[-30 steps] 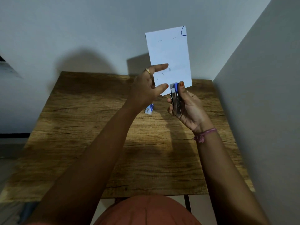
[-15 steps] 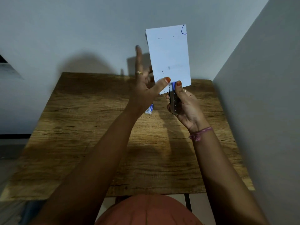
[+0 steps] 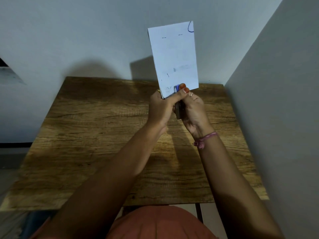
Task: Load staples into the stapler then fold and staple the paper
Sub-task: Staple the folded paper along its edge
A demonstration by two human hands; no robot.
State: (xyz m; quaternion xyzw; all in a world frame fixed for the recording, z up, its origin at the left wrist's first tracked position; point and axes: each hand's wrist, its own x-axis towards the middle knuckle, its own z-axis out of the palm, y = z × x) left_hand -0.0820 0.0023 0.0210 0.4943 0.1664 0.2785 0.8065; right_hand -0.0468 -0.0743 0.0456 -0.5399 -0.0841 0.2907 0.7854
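Observation:
A folded white paper (image 3: 174, 57) stands upright above the table's far edge, with small staples near its top and a blue pen mark at its top right corner. A metal stapler (image 3: 178, 107) with a blue tip is clamped on the paper's lower edge. My right hand (image 3: 193, 109) is wrapped around the stapler from the right. My left hand (image 3: 161, 109) is closed over the stapler and the paper's lower left corner, with its thumb pressed beside the right thumb on the stapler's tip. Most of the stapler is hidden between both hands.
A wooden table (image 3: 103, 144) lies below my arms. Grey walls stand behind it and close on the right. My left hand hides the small blue and white staple box seen earlier.
My left hand was open beside the paper; it has closed over the stapler and the paper's lower edge. Both thumbs now press together on the stapler's tip. The paper stays upright.

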